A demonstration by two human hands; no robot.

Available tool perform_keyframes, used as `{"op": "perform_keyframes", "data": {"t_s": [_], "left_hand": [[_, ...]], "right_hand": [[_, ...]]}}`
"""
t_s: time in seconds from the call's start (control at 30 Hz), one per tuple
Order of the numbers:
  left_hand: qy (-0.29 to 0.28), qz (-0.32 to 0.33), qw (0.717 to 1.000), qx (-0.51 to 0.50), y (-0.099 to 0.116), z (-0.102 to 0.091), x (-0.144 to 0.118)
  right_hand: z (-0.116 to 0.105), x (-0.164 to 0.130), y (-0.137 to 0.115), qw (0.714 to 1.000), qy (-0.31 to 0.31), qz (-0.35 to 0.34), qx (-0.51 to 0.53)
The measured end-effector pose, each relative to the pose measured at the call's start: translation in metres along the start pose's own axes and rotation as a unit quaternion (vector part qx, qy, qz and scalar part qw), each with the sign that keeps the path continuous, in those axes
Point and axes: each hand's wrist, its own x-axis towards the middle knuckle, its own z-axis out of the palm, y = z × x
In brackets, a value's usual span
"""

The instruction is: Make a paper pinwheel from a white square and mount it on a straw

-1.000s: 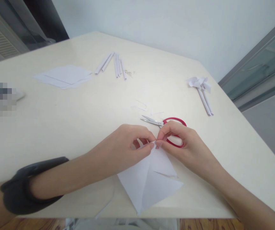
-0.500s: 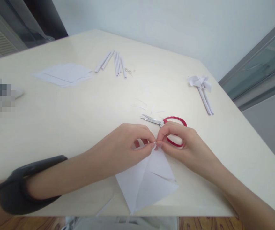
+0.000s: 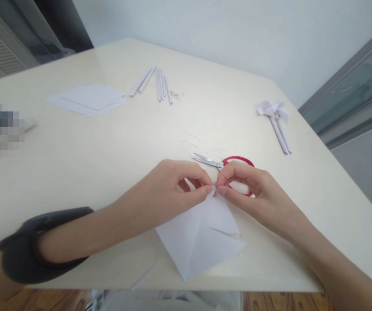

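Near the front of the table, a white sheet of paper point(image 3: 202, 242) with crease lines and a slit on its right side hangs from my fingertips. My left hand point(image 3: 186, 185) pinches its top corner between thumb and forefinger. Right beside it, my right hand point(image 3: 244, 181) pinches the same corner. The two hands' fingertips almost meet there, so the corner is mostly hidden. Just behind my right hand lies a pair of scissors point(image 3: 238, 159) with red handles, blades slightly apart and pointing left. Part of a handle is covered by my fingers.
White paper sheets point(image 3: 89, 99) lie at the far left, with several rolled paper sticks point(image 3: 160, 84) beside them. Two paper pinwheels point(image 3: 273, 112) on sticks rest at the right. Thin paper strips point(image 3: 192, 140) lie behind the scissors; another strip point(image 3: 143, 276) is near the front edge.
Both hands have risen slightly with the paper's corner, and a bit of it now shows between the fingertips. The slit in the sheet gapes a little wider.
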Motion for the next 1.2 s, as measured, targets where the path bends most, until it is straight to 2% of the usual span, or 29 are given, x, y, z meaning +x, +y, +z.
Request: {"op": "perform_keyframes", "data": {"t_s": [0.2,0.43,0.63,0.77,1.0,1.2], "left_hand": [[0.001,0.008,1.0,0.009,-0.001,0.001,-0.001],[0.038,0.034,0.999,0.008,0.002,0.002,-0.003],[0.009,-0.007,1.0,-0.024,0.007,-0.001,-0.004],[0.012,-0.014,0.999,-0.028,0.009,-0.002,-0.003],[0.056,0.047,0.996,0.041,0.005,0.003,-0.003],[0.049,0.044,0.997,0.038,0.006,0.003,-0.004]], "right_hand": [[0.002,0.001,0.0,1.0,0.005,-0.008,0.007],[0.005,-0.001,-0.003,1.0,0.019,-0.02,0.007],[0.007,-0.002,-0.003,0.999,0.031,-0.018,0.023],[0.009,-0.002,-0.003,0.999,0.035,-0.016,0.021],[0.013,-0.005,-0.003,0.999,0.051,-0.001,-0.013],[0.014,-0.005,-0.004,0.999,0.041,0.003,0.01]]}}
